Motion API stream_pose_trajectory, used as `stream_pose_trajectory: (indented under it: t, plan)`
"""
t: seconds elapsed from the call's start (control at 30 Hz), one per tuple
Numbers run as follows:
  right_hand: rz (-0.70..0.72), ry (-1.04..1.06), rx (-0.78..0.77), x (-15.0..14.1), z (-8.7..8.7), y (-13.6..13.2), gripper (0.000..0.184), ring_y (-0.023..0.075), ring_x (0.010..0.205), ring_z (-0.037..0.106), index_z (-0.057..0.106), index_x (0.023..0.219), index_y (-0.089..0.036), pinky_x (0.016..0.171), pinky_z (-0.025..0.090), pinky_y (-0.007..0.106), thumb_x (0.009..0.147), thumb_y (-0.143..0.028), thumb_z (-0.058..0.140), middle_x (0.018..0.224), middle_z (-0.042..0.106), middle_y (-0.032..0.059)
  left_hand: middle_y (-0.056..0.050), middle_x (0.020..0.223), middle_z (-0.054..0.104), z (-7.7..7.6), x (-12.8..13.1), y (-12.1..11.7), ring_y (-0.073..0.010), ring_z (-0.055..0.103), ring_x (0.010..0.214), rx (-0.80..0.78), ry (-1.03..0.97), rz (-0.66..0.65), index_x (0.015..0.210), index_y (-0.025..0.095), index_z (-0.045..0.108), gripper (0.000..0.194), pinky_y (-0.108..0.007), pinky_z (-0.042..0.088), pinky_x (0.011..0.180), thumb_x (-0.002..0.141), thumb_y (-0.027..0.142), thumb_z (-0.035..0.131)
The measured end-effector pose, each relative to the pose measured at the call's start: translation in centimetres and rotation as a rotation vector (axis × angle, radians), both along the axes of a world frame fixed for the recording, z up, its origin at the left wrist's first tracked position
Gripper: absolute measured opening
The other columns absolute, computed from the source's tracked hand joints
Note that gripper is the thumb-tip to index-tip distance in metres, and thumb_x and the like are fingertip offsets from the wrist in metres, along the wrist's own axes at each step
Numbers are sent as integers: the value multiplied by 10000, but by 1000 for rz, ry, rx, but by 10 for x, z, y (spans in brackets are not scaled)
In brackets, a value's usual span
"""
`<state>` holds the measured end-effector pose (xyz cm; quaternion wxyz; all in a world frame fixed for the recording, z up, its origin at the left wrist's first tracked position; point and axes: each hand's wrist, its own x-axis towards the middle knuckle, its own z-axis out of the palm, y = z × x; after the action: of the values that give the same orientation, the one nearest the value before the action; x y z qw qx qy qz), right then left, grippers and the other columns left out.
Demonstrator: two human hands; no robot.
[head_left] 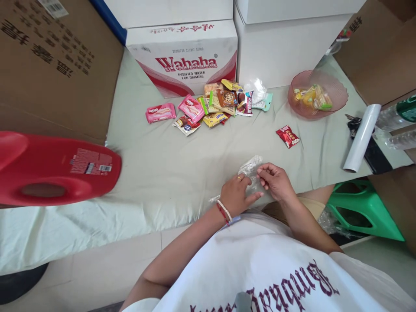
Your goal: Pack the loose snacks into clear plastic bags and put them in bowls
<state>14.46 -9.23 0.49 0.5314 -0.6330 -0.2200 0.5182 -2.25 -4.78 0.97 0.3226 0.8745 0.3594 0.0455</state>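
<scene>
A thin, crumpled clear plastic bag (251, 166) lies near the front edge of the cloth-covered table. My left hand (236, 193), with a ring and bracelets, rests over the bag; its thumb stretches out to the right, away from the fingers. Part of the plastic shows beside my left wrist. My right hand (274, 181) pinches the bag's right side between thumb and fingers. The bag's middle is partly hidden beneath my left hand. Beyond my right hand, a small red snack packet (287, 136) lies alone on the cloth.
Several wrapped snacks (208, 106) are heaped before a Wahaha carton (191, 65). A pink glass bowl (297, 104) with packets stands right of them. At left is a red jug (97, 151); at right, a white roll (362, 138) and plastic bottles (394, 115). A green stool (373, 212) stands below.
</scene>
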Motion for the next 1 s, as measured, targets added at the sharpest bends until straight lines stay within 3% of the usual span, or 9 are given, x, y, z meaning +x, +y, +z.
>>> stream_pose_trajectory:
  t: [0.1, 0.27, 0.37, 0.43, 0.5, 0.67, 0.8, 0.87, 1.0]
  plan:
    - [-79, 24, 70, 1, 11, 5, 381, 68, 455, 481, 659, 789, -197, 355, 332, 175, 678, -495, 868, 660, 651, -23, -91, 1073, 676, -4, 7, 3, -271, 617, 1016, 37, 45, 20, 1090, 197, 677, 451, -387, 477, 792, 879, 596, 679]
    - [-254, -48, 149, 18, 15, 1, 316, 64, 459, 489, 660, 814, -202, 352, 333, 164, 716, -433, 852, 656, 632, -34, -126, 1105, 667, -1, 13, -4, -317, 561, 1054, 260, -13, -30, 1169, 210, 690, 533, -460, 415, 860, 843, 632, 696]
    - [-306, -70, 130, 27, 11, -9, 318, 65, 458, 488, 657, 803, -196, 349, 325, 163, 700, -417, 861, 646, 624, -34, -113, 995, 690, -4, 17, -6, -297, 561, 1035, 281, -34, -107, 982, 206, 733, 240, -456, 379, 858, 930, 426, 652]
    - [-328, -74, 103, 31, 7, -17, 320, 64, 456, 484, 657, 795, -193, 349, 317, 163, 689, -413, 865, 643, 620, -32, -87, 884, 695, -11, 18, -3, -268, 575, 980, 190, -72, -47, 841, 204, 735, 176, -435, 377, 850, 943, 291, 621]
    - [-336, -68, 84, 33, 4, -25, 321, 63, 459, 481, 659, 798, -194, 353, 310, 164, 687, -413, 865, 647, 615, -32, -54, 793, 684, -17, 17, 2, -231, 582, 895, 26, -172, 113, 797, 209, 737, 167, -395, 396, 829, 922, 242, 631]
    - [-212, 6, 54, 25, -3, -40, 327, 74, 492, 483, 657, 825, -208, 388, 342, 183, 723, -450, 851, 687, 607, -30, 6, 711, 600, -22, 3, 11, -147, 525, 706, -402, -526, 466, 801, 192, 734, 163, -287, 413, 700, 890, 307, 659]
    - [15, -25, 133, -1, -4, -33, 343, 148, 780, 614, 684, 969, -241, 635, 533, 258, 754, -462, 834, 917, 669, 14, 3, 788, 611, -11, -4, 8, -133, 540, 733, -523, -672, 495, 851, 195, 744, 192, -274, 423, 726, 897, 364, 666]
    - [102, -69, 188, -14, -3, -25, 398, 182, 947, 617, 684, 1034, -258, 766, 545, 295, 723, -431, 862, 1039, 676, 27, -10, 842, 642, -5, -6, 6, -142, 570, 789, -550, -734, 471, 872, 200, 742, 187, -277, 441, 768, 901, 371, 672]
    - [126, -95, 203, -26, 1, -7, 242, 158, 792, 578, 699, 897, -240, 730, 484, 289, 800, -442, 790, 848, 657, -2, -5, 849, 656, 3, -12, 5, -144, 584, 825, -592, -799, 550, 868, 202, 717, 193, -275, 447, 810, 892, 393, 705]
